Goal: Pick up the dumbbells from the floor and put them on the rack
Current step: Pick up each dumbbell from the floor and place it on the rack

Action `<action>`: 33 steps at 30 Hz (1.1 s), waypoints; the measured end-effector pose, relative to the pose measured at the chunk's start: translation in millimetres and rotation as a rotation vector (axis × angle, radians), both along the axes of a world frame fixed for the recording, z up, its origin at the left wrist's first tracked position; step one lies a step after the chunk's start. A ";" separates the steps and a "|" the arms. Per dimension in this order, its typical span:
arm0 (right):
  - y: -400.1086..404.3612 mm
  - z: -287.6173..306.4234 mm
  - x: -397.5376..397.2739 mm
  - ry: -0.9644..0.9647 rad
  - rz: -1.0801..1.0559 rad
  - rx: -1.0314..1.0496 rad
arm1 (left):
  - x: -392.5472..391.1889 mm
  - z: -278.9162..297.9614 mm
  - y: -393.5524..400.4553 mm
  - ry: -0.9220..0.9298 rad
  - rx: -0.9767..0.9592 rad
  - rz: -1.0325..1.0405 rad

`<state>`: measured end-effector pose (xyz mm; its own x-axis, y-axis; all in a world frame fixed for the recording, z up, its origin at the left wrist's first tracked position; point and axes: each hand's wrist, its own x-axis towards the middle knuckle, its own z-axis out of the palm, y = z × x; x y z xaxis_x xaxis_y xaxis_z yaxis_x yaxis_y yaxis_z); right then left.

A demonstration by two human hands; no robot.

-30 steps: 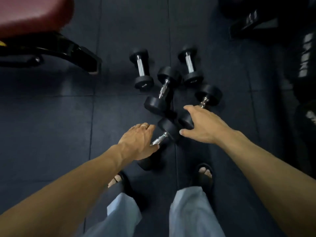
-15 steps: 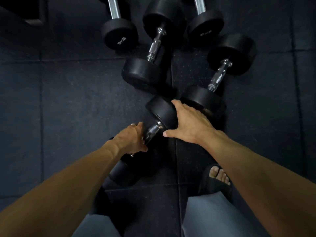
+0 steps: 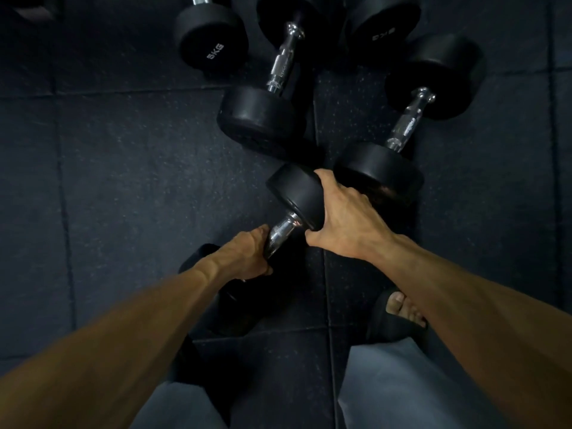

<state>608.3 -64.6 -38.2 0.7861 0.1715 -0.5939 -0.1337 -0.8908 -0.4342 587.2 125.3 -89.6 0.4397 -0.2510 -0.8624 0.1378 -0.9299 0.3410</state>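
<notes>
A downward view from a head-worn camera onto a dark rubber-tiled floor (image 3: pixel 130 168), with two bare forearms reaching in from the bottom corners. At the centre of the frame a black dumbbell (image 3: pixel 297 196) is seen lying at a slant, its far head toward the upper right and its near head largely hidden under the left wrist. Its chrome handle (image 3: pixel 280 235) is gripped by the left hand (image 3: pixel 247 257), fingers curled round the bar. The far head is clasped by the right hand (image 3: pixel 343 221), fingers wrapped over its rim and thumb hooked beneath it. Whether the dumbbell is touching the floor or lifted cannot be told in the dim light. Above it, at upper centre, a second dumbbell (image 3: pixel 266 116) is seen; a third dumbbell (image 3: pixel 405 128) lies at upper right, its near head just beside the right hand. Two more heads are cut off by the top edge, one marked 5KG (image 3: pixel 213 41). Grey trouser legs (image 3: pixel 399 388) and a sandalled foot (image 3: pixel 402 314) are seen at lower right
</notes>
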 end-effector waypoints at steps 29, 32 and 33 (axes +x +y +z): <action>-66.1 433.1 -47.1 -0.142 -0.056 0.057 | -26.6 422.3 -54.6 -0.045 -0.105 -0.061; -86.7 545.0 -66.1 -0.249 -0.091 0.004 | -21.0 531.8 -75.7 -0.124 -0.183 -0.126; -95.8 580.2 -72.4 -0.283 -0.122 -0.004 | -18.5 566.8 -85.5 -0.155 -0.214 -0.152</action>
<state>535.9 -160.4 542.0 0.9349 0.0641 -0.3491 -0.1139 -0.8773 -0.4663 568.7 39.8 477.2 0.5057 -0.4930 -0.7080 -0.0665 -0.8405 0.5378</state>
